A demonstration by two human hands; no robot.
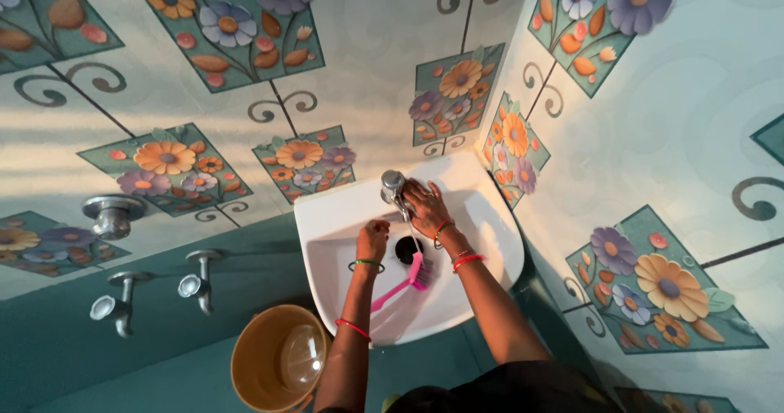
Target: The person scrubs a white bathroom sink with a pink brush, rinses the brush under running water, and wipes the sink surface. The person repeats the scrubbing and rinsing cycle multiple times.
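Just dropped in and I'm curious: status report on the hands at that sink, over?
Right hand on the tap, grip unclear. Left hand over the white sink, apparently closed. Pink brush lying in basin. Orange bucket below, clear of hands.

A single head-worn camera looks steeply down from above into a tiled corner; the white basin (482, 242) sits mid-frame, fairly far below; edges seem wide-angle distorted.

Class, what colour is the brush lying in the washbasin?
Pink: the brush lies in the white washbasin, seen in the head view.
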